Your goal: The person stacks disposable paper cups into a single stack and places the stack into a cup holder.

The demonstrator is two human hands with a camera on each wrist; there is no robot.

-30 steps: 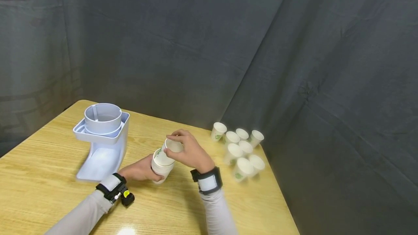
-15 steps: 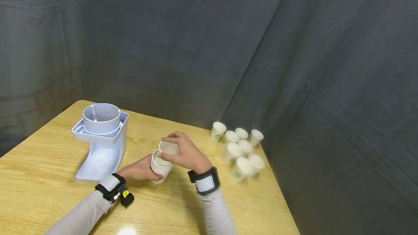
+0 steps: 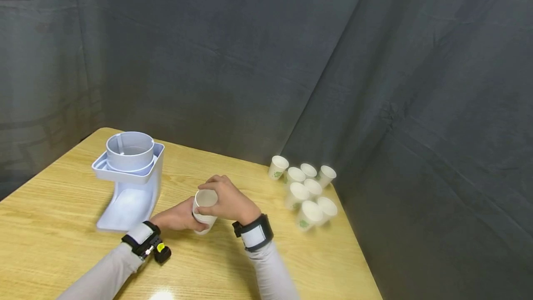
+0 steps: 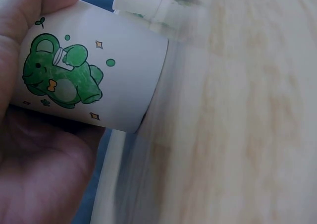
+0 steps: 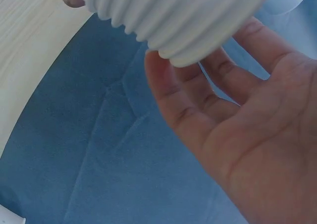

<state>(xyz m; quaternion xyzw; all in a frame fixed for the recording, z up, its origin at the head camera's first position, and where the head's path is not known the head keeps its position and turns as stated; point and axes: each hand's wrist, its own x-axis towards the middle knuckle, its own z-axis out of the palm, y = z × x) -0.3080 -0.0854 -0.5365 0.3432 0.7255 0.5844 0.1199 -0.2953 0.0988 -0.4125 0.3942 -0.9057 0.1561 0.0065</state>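
My left hand (image 3: 179,215) grips a stack of white paper cups (image 3: 205,219) from the side, holding it tilted above the wooden table. In the left wrist view, the lowest cup (image 4: 126,73) shows a green bear print between thumb and palm. Over the mouth of the stack, my right hand (image 3: 233,202) holds the top cup by its rim, thumb on the near side and fingers on the far side. The right wrist view shows the ridged row of nested rims (image 5: 173,21), with the fingertips of my right hand (image 5: 262,140) right at the outermost rim.
A pale grey-blue plastic stand (image 3: 129,207) with a round tub (image 3: 131,152) on top is at the table's left. Several loose paper cups (image 3: 278,168) stand upright toward the right edge. Dark grey cloth (image 3: 233,59) hangs behind and at the right.
My right hand has moved down and left, bringing the top cup from above the stack down into it. My left hand stays in place around the stack.
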